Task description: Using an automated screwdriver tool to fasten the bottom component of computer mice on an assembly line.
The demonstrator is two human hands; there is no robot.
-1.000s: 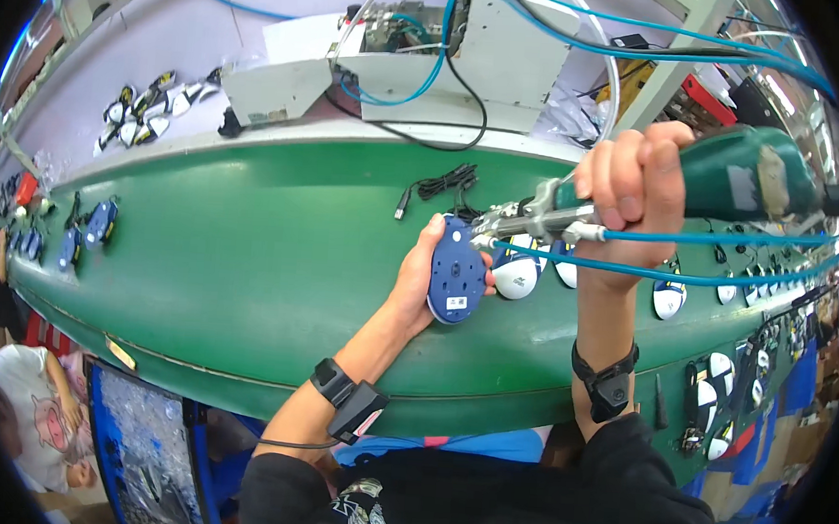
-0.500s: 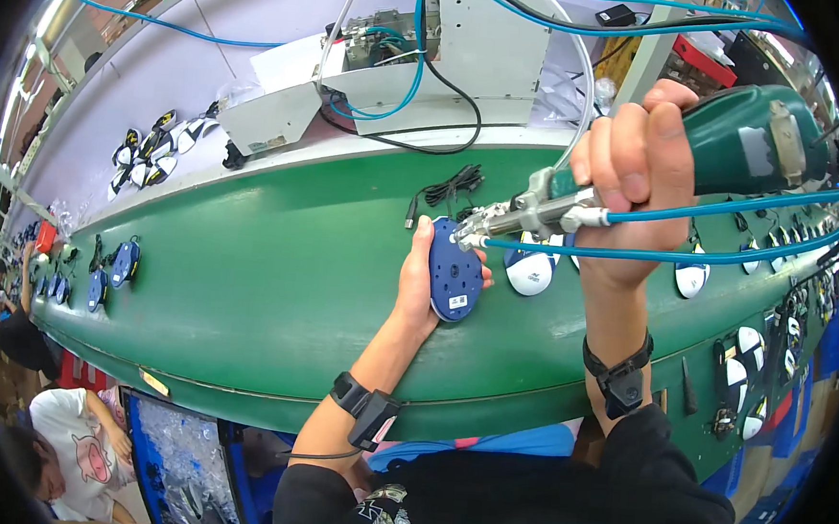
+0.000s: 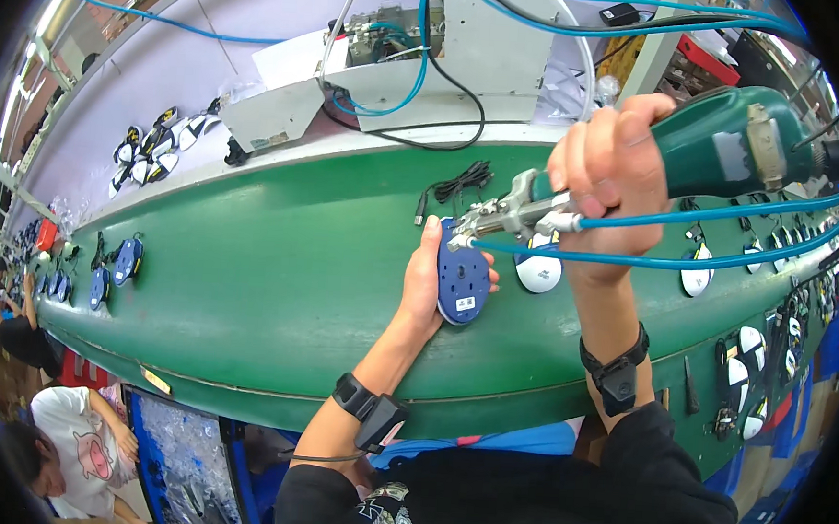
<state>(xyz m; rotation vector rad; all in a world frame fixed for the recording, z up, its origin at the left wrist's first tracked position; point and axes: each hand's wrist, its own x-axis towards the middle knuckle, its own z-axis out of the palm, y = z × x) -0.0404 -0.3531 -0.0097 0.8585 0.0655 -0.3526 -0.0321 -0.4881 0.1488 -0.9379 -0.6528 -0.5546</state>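
My left hand (image 3: 422, 286) grips a computer mouse (image 3: 462, 282), its dark blue underside with several small holes and a white label turned up. My right hand (image 3: 613, 183) is wrapped round a green power screwdriver (image 3: 715, 146) with two blue air hoses. The screwdriver's metal nose (image 3: 480, 222) points down to the left at the upper end of the mouse; whether the bit touches it I cannot tell. A coiled black cable (image 3: 458, 186) lies just beyond the mouse. Near my right wrist, a white-topped mouse (image 3: 539, 269) is partly behind the hose.
The green conveyor belt (image 3: 265, 281) spans the view. Blue mice (image 3: 127, 261) lie at left, white ones (image 3: 697, 269) at right. White mouse shells (image 3: 147, 154) sit behind the belt, beside a grey machine (image 3: 431, 80). A person (image 3: 82, 443) sits at lower left beside a bin (image 3: 186, 459).
The mice on the belt have shifted slightly right. My left hand with its mouse has also edged right, while my right hand and the screwdriver have moved a little left.
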